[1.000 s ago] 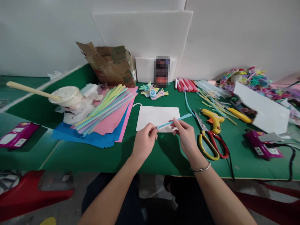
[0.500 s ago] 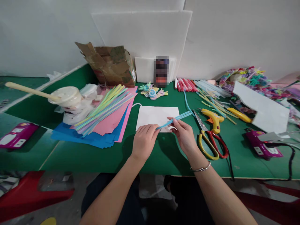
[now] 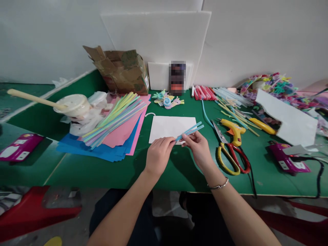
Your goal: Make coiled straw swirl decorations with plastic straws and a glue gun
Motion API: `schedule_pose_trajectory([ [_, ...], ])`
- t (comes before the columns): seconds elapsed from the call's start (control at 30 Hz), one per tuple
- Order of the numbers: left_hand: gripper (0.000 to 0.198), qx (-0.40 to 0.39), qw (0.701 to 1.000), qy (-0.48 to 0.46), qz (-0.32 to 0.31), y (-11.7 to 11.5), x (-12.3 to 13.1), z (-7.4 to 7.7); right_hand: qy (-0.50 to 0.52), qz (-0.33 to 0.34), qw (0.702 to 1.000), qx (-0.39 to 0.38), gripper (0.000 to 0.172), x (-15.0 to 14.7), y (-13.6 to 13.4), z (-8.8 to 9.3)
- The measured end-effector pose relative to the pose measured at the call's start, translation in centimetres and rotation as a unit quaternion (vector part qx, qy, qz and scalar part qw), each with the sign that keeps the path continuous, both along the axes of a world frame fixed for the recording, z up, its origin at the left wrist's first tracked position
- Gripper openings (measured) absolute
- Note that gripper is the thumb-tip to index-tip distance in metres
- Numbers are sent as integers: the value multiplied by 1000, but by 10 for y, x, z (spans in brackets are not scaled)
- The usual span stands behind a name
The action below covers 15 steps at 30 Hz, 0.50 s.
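Both of my hands hold a light blue straw (image 3: 191,131), folded so that two lengths lie side by side. My left hand (image 3: 159,154) pinches its near end. My right hand (image 3: 198,147) grips it a little farther along, and the free ends point up and right. The straw hangs just above the front edge of a white sheet of paper (image 3: 169,127) that lies on the green table (image 3: 123,171).
Pastel straws (image 3: 115,116) lie on pink and blue paper sheets (image 3: 102,150) at left, beside a lidded cup (image 3: 73,104) and a cardboard box (image 3: 121,70). Scissors (image 3: 230,157), a yellow glue gun (image 3: 233,130), more straws and glue sticks (image 3: 230,99) lie at right. Purple devices (image 3: 288,160) sit near both sides.
The straw was a single stretched length; now it is doubled over. My hands have drawn closer together and the straw's free end has pulled in toward me.
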<state>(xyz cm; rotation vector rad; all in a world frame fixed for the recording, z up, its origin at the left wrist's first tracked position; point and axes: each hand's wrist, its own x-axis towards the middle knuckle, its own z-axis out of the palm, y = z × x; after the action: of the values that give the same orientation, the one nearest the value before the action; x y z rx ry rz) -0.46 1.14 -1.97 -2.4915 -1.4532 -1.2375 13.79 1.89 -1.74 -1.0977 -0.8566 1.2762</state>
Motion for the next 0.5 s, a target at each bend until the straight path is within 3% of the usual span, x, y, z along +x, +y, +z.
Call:
schedule_pose_trajectory([
  [0.2, 15, -51, 998, -21, -27, 2, -2, -1, -10, 39, 999, 0, 23, -2, 0, 1],
  [0.5, 14, -20, 998, 18, -53, 3, -4, 1, -10, 56, 998, -34, 28, 1, 1, -1],
])
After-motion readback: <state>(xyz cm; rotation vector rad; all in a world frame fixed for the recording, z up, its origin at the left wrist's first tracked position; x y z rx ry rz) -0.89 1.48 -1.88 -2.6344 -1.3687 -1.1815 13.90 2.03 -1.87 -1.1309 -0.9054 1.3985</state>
